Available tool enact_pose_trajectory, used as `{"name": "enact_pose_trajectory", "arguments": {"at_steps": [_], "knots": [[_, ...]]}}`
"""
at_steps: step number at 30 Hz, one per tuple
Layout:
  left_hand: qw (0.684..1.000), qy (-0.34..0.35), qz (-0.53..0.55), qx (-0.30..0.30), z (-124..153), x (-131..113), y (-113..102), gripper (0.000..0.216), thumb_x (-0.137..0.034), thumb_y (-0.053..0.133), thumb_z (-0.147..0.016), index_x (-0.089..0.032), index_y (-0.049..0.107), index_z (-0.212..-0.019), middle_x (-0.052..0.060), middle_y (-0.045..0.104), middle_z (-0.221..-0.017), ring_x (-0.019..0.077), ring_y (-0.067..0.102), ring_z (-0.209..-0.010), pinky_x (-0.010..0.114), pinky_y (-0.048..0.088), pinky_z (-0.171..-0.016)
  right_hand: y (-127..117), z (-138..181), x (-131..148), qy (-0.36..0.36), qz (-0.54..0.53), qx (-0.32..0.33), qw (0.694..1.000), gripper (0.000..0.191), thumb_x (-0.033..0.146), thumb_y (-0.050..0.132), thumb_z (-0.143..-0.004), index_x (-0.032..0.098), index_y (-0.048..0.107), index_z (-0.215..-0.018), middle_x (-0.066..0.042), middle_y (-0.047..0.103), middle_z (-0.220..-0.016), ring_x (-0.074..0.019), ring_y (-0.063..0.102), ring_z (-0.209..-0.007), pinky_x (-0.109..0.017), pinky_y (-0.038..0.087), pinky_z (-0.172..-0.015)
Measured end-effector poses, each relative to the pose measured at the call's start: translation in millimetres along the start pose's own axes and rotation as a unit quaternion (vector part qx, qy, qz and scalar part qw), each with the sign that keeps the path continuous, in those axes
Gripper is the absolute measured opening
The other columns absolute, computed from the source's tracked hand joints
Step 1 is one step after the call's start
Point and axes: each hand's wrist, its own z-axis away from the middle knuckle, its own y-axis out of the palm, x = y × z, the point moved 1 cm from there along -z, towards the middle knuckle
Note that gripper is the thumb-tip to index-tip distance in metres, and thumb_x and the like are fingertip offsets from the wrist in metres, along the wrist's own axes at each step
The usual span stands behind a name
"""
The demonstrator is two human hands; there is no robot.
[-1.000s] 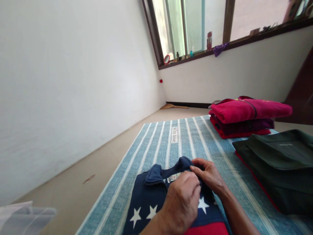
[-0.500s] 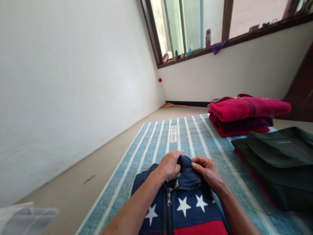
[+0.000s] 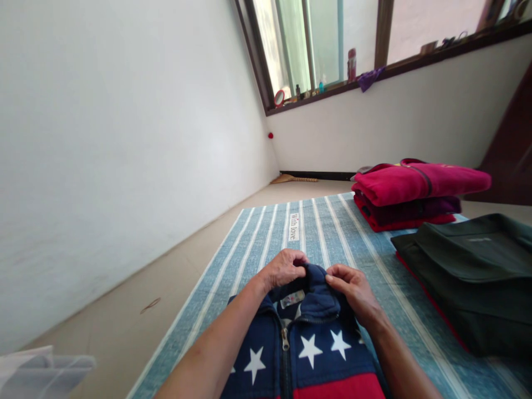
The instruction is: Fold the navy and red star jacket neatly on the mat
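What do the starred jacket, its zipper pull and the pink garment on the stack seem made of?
Starred jacket: soft, matte cloth, perhaps cotton; it folds without shine. Zipper pull: probably metal, given its silvery gleam. Pink garment: likely fleece, matte and thickly folded, though the fibre is unclear.

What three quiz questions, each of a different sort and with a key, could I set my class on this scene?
1. Short answer: Which part of the star-patterned garment do the left hand and right hand both hold?
2. True or false: In the stack, the bright pink garment lies above the purple one.
3. Fill the gap: The label on the striped cloth reads "With ____".

Key: 1. The collar. 2. True. 3. love.
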Motion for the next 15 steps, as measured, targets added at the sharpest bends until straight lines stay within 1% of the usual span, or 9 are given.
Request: {"name": "enact_pose_trajectory", "arguments": {"at_steps": [3, 8, 9, 11, 13, 15], "knots": [[1.000, -0.003, 0.011, 0.002, -1.0, -1.0, -2.6, 0.014, -0.021, 0.059, -0.063, -0.014, 0.066, -0.072, -0.001, 0.060, -0.063, 0.0135, 0.054, -0.062, 0.025, 0.041, -0.059, 1.1, 1.0, 1.8, 0.007, -0.009, 0.000, 1.000, 0.032, 0.043, 0.079, -0.067, 0.015, 0.063, -0.070, 0.002, 0.056, -0.062, -0.0085, 0.046, -0.055, -0.020, 0.033, -0.051], [1.000, -0.008, 0.026, -0.012, 0.7, -2.3, -3.0, 0.013, -0.025, 0.062, -0.065, -0.014, 0.066, -0.071, -0.001, 0.059, -0.063, 0.0129, 0.053, -0.062, 0.024, 0.041, -0.059, 0.7, 1.3, 2.7, 0.006, -0.016, 0.000, 1.000, 0.031, 0.041, 0.078, -0.067, 0.015, 0.063, -0.069, 0.001, 0.056, -0.062, -0.0086, 0.046, -0.055, -0.020, 0.034, -0.051], [0.999, -0.013, 0.036, -0.007, 1.2, -2.5, -3.2, 0.013, -0.025, 0.063, -0.065, -0.014, 0.066, -0.072, -0.001, 0.059, -0.063, 0.0126, 0.053, -0.061, 0.024, 0.040, -0.059, 0.2, 1.1, 2.3, 0.004, -0.016, 0.000, 1.000, 0.030, 0.041, 0.078, -0.068, 0.015, 0.063, -0.070, 0.001, 0.056, -0.062, -0.0085, 0.046, -0.055, -0.019, 0.034, -0.051], [0.997, -0.024, 0.065, 0.024, 1.7, -2.8, -3.5, 0.015, -0.023, 0.066, -0.062, -0.014, 0.066, -0.074, -0.001, 0.061, -0.065, 0.0127, 0.054, -0.062, 0.024, 0.041, -0.059, -0.9, 0.7, 1.0, 0.004, -0.016, 0.002, 1.000, 0.030, 0.041, 0.077, -0.068, 0.015, 0.062, -0.070, 0.002, 0.055, -0.062, -0.0083, 0.046, -0.055, -0.019, 0.034, -0.051], [0.993, -0.034, 0.096, 0.058, 1.3, -3.1, -2.9, 0.023, -0.018, 0.068, -0.057, -0.014, 0.067, -0.080, -0.001, 0.064, -0.069, 0.0135, 0.057, -0.065, 0.024, 0.043, -0.061, -1.8, 0.6, -0.1, 0.005, -0.014, 0.004, 1.000, 0.029, 0.040, 0.077, -0.069, 0.015, 0.062, -0.070, 0.002, 0.055, -0.061, -0.0081, 0.046, -0.054, -0.019, 0.033, -0.050], [0.988, -0.046, 0.124, 0.076, 0.1, -3.2, -1.2, 0.031, -0.014, 0.069, -0.054, -0.014, 0.067, -0.085, 0.000, 0.067, -0.072, 0.0138, 0.058, -0.067, 0.024, 0.044, -0.062, -2.2, 0.7, -0.5, 0.007, -0.014, 0.005, 1.000, 0.029, 0.039, 0.076, -0.069, 0.015, 0.061, -0.070, 0.002, 0.054, -0.060, -0.0079, 0.045, -0.053, -0.019, 0.033, -0.050]]}}
